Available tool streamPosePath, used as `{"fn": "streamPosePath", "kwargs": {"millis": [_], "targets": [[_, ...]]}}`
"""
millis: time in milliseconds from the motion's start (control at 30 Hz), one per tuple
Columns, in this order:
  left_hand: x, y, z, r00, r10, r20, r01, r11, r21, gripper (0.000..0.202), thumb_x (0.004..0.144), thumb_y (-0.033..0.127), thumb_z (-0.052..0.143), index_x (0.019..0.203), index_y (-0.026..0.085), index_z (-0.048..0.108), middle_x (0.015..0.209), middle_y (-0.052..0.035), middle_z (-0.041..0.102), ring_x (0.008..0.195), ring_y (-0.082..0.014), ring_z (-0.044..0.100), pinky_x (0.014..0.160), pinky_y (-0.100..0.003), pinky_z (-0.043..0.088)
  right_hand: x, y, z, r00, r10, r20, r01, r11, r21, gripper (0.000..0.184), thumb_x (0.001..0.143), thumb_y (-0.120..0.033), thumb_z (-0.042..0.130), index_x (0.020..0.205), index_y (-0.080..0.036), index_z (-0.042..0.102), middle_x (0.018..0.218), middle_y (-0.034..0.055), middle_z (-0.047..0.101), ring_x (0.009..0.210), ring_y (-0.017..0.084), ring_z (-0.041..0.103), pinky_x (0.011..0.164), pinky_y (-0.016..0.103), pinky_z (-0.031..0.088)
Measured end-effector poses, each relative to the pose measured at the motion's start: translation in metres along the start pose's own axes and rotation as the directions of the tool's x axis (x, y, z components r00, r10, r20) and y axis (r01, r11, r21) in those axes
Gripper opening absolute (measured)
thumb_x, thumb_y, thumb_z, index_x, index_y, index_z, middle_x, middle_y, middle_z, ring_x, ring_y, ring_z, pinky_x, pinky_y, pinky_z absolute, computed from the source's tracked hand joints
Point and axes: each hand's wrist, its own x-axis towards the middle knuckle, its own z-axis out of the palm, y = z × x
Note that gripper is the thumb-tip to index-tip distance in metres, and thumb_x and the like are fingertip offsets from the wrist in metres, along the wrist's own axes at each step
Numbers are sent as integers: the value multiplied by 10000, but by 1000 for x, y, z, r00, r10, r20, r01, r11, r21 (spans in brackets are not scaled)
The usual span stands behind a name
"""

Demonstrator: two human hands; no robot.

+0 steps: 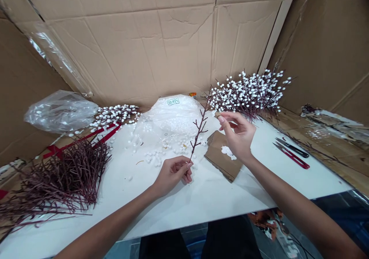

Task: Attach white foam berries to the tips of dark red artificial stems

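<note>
My left hand pinches the lower end of a dark brown branching twig, which stands upright and leans slightly right. No white berries show on its lower side shoots. My right hand is closed, thumb against fingers, beside the twig's upper part. A small brownish bit shows at its fingertips, too small to name. Below that hand lies a folded piece of brown cardboard with a blob of white paste. Loose white foam berries are scattered left of the twig.
A clear plastic bag of white berries lies at the back. Finished-looking berry branches are heaped back right, more back left. Bare twigs fill the left. Black snips and red snips lie right. Cardboard walls surround the table.
</note>
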Motion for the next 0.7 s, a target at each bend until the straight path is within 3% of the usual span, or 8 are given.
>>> {"fn": "streamPosePath", "kwargs": {"millis": [300, 500, 700], "targets": [[0, 1, 0, 1000, -8, 4, 8, 1000, -11, 331, 787, 445, 643, 825, 118, 609, 587, -4, 600, 502, -125, 629, 492, -227, 521, -2, -1, 0, 995, -45, 89, 52, 996, -77, 102, 795, -254, 659, 871, -198, 699, 749, 13, 622, 669, 115, 572, 569, 255, 508], [0, 1, 1, 1000, -18, -9, 18, 1000, -17, 356, 765, 465, 658, 826, 117, 617, 585, -11, 608, 500, -133, 632, 482, -230, 520, 0, -1, -1, 995, -88, -35, 86, 995, -59, 125, 797, -280, 662, 888, -199, 687, 757, 19, 630, 658, 121, 579, 555, 263, 533], [0, 1, 2, 1000, -11, -24, 11, 1000, 0, 323, 760, 424, 678, 817, 111, 623, 571, -8, 606, 481, -132, 628, 463, -226, 517, 1, -2, -1, 991, -113, -69, 113, 994, -5, 111, 796, -247, 665, 891, -198, 692, 755, 16, 624, 637, 116, 573, 539, 267, 531]]}}
